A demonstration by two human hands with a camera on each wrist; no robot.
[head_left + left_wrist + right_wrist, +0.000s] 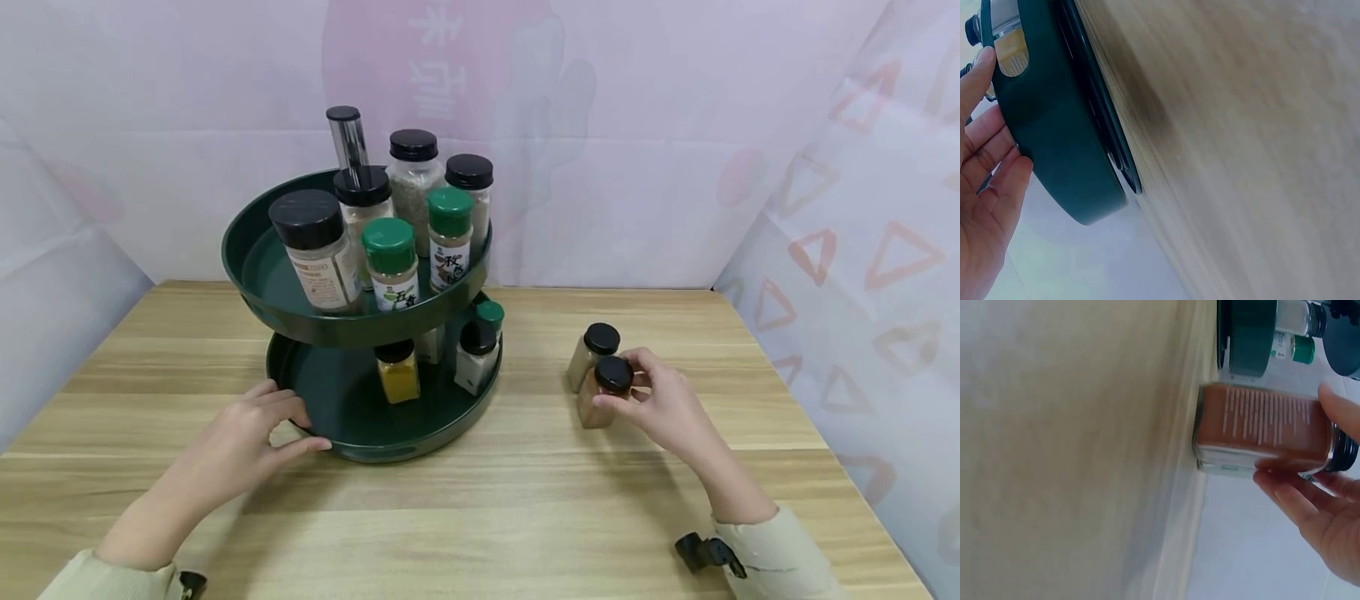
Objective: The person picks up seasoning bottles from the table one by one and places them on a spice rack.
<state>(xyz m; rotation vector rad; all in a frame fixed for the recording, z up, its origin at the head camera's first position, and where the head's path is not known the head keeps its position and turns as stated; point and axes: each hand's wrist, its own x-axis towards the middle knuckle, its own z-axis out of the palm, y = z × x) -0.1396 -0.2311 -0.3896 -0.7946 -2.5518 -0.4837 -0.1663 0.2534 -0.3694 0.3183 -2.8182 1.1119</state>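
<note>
My left hand [251, 429] grips the rim of the lower tier of a dark green two-tier spice rack [442, 439]. The left wrist view shows thumb and fingers at the edge of its green wall [1054, 125]. Over on the right, my right hand [667, 404] pinches a square glass jar of reddish-brown powder [594, 410] with a black lid. The right wrist view shows this jar [1260, 428] between thumb and fingers, its base at the tabletop. Right behind it stands another black-lidded jar [582, 363] with paler contents.
The upper tier [258, 250] carries several jars, among them a green-capped one [390, 250] and a tall black-lidded one [414, 171]. On the lower tier stand a yellow-powder jar [400, 379] and a pale jar [475, 362]. A printed cloth [637, 208] hangs behind the wooden table [480, 525].
</note>
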